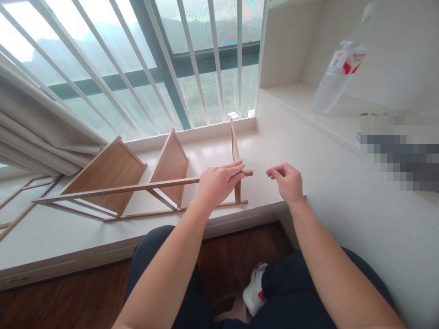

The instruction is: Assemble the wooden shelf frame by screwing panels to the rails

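Observation:
A wooden shelf rack (174,183) lies on its side on the white window ledge, with its shelf boards standing up between the long rails. My left hand (219,180) is closed over the upper rail close to its right end, fingers pointing right and the thumb below. Just right of that rail end, apart from it, my right hand (287,180) is raised in a pinch. A thin, pale sliver sticks up from its fingertips, too small to name. The undersides of both hands are hidden.
Barred windows (164,68) stand behind the ledge, with a grey curtain (41,119) at left. A clear bottle (338,75) stands in the white niche at right, beside a blurred-out patch. Below are my legs, a white shoe (254,292) and the dark wood floor (236,256).

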Action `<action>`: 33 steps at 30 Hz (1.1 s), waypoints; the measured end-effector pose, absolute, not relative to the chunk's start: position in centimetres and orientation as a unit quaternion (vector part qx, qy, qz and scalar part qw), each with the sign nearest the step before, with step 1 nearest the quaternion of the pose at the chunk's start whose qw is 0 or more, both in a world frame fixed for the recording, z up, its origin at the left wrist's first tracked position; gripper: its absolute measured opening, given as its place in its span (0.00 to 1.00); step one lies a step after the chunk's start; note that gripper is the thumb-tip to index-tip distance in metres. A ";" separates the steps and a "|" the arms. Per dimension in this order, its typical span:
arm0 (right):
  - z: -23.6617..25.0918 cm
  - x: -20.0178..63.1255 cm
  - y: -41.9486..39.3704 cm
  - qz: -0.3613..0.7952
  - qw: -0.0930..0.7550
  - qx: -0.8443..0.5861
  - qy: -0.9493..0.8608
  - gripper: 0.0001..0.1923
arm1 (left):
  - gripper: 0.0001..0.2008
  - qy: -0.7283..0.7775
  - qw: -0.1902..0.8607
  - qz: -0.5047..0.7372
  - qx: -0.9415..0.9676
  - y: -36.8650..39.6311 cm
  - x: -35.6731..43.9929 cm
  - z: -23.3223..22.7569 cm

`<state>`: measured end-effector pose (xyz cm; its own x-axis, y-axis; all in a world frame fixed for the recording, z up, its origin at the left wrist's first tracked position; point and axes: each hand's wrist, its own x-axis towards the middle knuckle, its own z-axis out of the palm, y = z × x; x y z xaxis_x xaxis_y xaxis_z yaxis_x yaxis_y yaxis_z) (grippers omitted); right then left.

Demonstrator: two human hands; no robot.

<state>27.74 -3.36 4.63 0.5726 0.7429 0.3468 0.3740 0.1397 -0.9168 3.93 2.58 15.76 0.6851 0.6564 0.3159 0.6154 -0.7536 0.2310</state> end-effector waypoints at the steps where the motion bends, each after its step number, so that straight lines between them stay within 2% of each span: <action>1: 5.6 27.4 -3.7 0.132 0.656 -0.605 -0.431 0.15 | 0.15 0.348 0.055 0.193 0.916 2.6 4.0 15.8; 4: 8.7 26.2 -5.1 0.061 0.722 -0.544 -0.423 0.16 | 0.15 0.352 0.061 0.190 0.915 2.5 4.0 15.9; 7: 11.2 25.1 -6.8 0.037 0.733 -0.502 -0.458 0.14 | 0.15 0.362 0.061 0.182 0.912 2.3 4.1 16.0; 9: 12.3 24.7 -7.9 0.071 0.687 -0.491 -0.530 0.11 | 0.15 0.364 0.058 0.181 0.912 2.3 4.1 16.1; 12: 13.2 24.4 -8.9 0.145 0.553 -0.478 -0.667 0.07 | 0.15 0.362 0.055 0.185 0.912 2.3 4.1 16.0; 15: 13.3 24.2 -8.9 0.142 0.483 -0.483 -0.717 0.06 | 0.15 0.358 0.051 0.189 0.913 2.4 4.0 15.8; 21: 13.1 24.1 -8.5 0.114 0.480 -0.532 -0.688 0.07 | 0.15 0.349 0.048 0.194 0.916 2.4 4.0 15.6; 33: 12.6 22.6 -7.9 0.144 0.468 -0.538 -0.686 0.08 | 0.14 0.353 0.059 0.196 0.913 2.4 4.1 15.7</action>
<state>22.55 -7.94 12.63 0.0164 0.8733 0.4870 0.6038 0.3795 -0.7010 4.09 2.37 15.74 0.6739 0.6679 0.3158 0.6214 -0.7436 0.2468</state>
